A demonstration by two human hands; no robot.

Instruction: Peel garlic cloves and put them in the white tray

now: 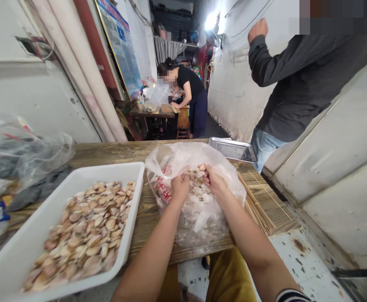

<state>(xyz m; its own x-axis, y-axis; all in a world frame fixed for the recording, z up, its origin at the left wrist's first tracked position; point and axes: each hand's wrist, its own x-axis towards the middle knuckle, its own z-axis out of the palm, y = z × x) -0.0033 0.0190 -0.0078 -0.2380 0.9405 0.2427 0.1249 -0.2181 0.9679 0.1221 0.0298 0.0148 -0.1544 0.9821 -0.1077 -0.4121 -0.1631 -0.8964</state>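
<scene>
A clear plastic bag with red print lies open on the wooden table, holding several pale garlic cloves. My left hand reaches into the bag's mouth with its fingers curled around cloves. My right hand is also in the bag, pinching a clove between thumb and fingers. To the left stands a white rectangular tray filled with several peeled, tan garlic cloves.
A bundle of bamboo skewers lies right of the bag. A metal tray sits at the table's far right edge. Crumpled plastic bags lie at the left. One person in a dark shirt stands at right; another works at a far table.
</scene>
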